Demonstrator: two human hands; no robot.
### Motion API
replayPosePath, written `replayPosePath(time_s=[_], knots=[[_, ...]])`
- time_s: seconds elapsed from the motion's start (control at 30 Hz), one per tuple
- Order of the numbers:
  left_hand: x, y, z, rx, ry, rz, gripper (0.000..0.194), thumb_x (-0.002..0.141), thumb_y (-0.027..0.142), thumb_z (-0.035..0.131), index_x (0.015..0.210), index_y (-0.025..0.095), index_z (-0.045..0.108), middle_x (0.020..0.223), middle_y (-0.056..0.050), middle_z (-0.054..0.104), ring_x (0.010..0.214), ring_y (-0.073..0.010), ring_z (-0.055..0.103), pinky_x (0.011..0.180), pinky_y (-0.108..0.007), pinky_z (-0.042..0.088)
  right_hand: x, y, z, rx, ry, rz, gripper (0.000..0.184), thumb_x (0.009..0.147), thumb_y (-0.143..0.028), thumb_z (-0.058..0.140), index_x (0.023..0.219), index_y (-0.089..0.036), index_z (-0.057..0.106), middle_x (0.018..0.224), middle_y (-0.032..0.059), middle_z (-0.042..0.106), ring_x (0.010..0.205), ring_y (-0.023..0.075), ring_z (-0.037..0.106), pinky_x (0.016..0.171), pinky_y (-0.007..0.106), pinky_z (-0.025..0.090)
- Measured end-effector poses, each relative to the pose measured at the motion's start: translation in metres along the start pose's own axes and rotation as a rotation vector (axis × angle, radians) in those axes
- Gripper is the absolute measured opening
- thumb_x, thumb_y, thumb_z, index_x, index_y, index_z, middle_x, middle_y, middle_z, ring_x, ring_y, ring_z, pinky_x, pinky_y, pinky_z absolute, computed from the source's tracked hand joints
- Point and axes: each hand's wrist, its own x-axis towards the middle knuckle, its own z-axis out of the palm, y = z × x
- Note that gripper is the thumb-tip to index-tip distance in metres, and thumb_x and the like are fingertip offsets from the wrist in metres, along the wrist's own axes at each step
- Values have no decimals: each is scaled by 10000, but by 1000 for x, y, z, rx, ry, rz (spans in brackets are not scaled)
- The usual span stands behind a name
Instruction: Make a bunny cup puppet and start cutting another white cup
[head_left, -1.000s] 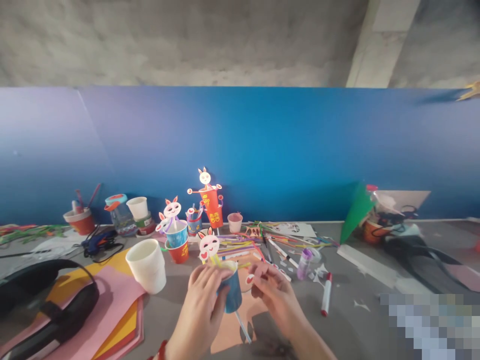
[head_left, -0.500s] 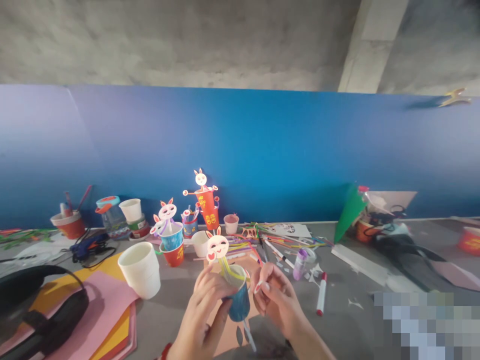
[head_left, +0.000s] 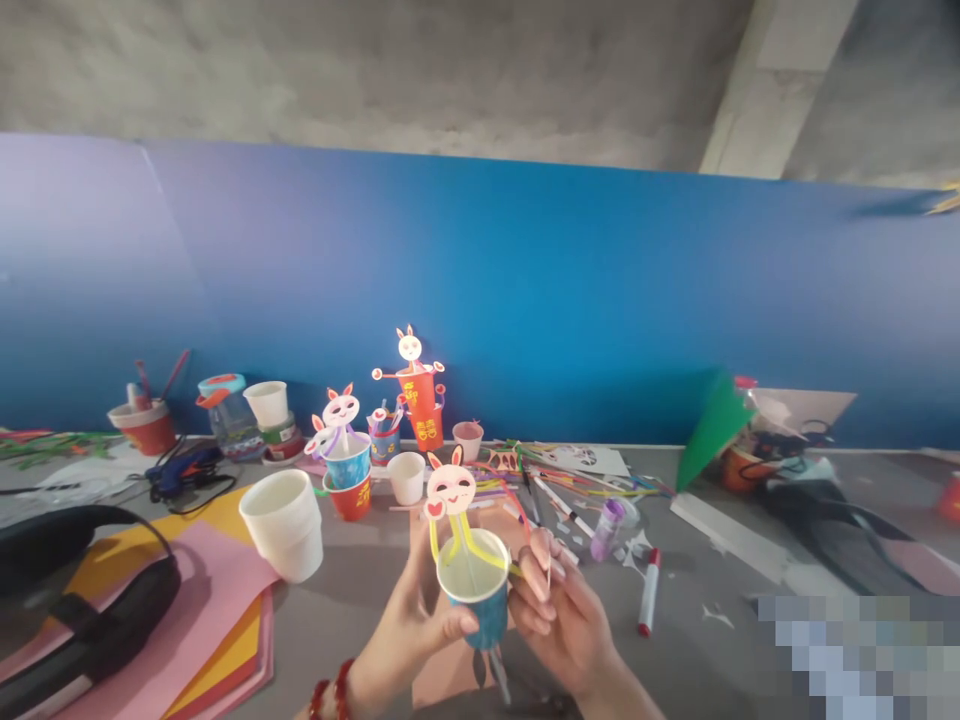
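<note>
My left hand is wrapped round a blue paper cup, held up off the table with its mouth tilted toward me. A paper rabbit face stands above the cup on yellow straws, and a white straw pokes out below the cup. My right hand sits just right of the cup, fingers curled and pinched on a small thin piece I cannot make out, at the cup's rim.
Stacked white paper cups stand at left on pink and yellow paper sheets. Finished rabbit cups stand behind. Straws and markers, a purple glue stick and a red marker lie at right. Black headphones lie far left.
Both hands have lifted the blue cup and tipped its mouth toward me. The rabbit face now stands higher. My right hand has come closer to the cup's rim.
</note>
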Motion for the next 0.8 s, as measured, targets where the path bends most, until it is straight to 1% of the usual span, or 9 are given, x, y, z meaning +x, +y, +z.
replayPosePath(time_s=[0.07,0.13,0.23,0.33,0.43,0.5,0.6,0.7,0.8], knots=[[-3,4,1,-4,-39,-105,908,688,562,825,1445,209,469,1340,-182,632,1238,-383,585,1031,-470,493,0,0,1,-15,-2,30,387,769,-369,824,698,-224,473,533,-102,385,415,51,163,393,120,316],[-6,7,1,14,-1,-130,877,681,545,835,1416,195,510,1281,-179,672,1199,-372,614,1016,-452,504,0,-1,1,-44,-1,39,418,764,-393,825,683,-223,452,528,-98,403,406,46,170,386,126,311],[-11,5,-2,20,74,-136,890,656,519,855,1411,191,517,1295,-184,667,1211,-380,609,1022,-444,502,-1,-1,0,-75,-8,47,389,772,-387,817,703,-226,469,529,-94,435,395,43,178,371,126,290],[-15,-4,-7,1,128,-136,912,644,514,859,1423,201,502,1321,-183,652,1220,-392,603,1010,-457,512,-2,-1,-2,-80,-29,47,338,792,-359,802,728,-225,499,533,-91,463,385,39,179,366,122,285],[-18,-13,-11,-25,131,-131,892,667,518,842,1430,216,492,1349,-175,635,1248,-398,581,1016,-474,506,-2,-2,-3,-78,-37,32,328,799,-354,799,721,-222,509,533,-90,475,376,34,178,363,122,289],[-20,-16,-12,-35,118,-154,891,666,524,841,1427,214,497,1354,-176,632,1259,-406,570,1011,-478,509,-3,-2,-2,-92,-14,23,336,792,-363,805,719,-224,508,528,-93,465,373,34,174,359,125,287],[-22,-14,-8,-57,134,-179,892,652,538,846,1410,205,515,1343,-180,638,1258,-413,569,1002,-474,516,-2,-3,-2,-114,14,15,364,779,-383,812,706,-225,493,522,-97,446,373,35,170,355,126,287],[-23,-6,-1,-95,156,-197,900,632,536,863,1398,209,523,1326,-178,646,1248,-412,575,1004,-475,511,-2,-4,-3,-113,-18,-1,335,800,-368,794,713,-224,505,518,-96,452,369,35,175,355,121,297],[-24,4,8,-176,128,-278,916,617,505,889,1405,237,509,1271,-158,672,1106,-369,666,921,-452,559,-1,-5,-3,-104,-42,-21,264,831,-333,769,746,-224,544,543,-86,486,372,35,189,355,112,315]])
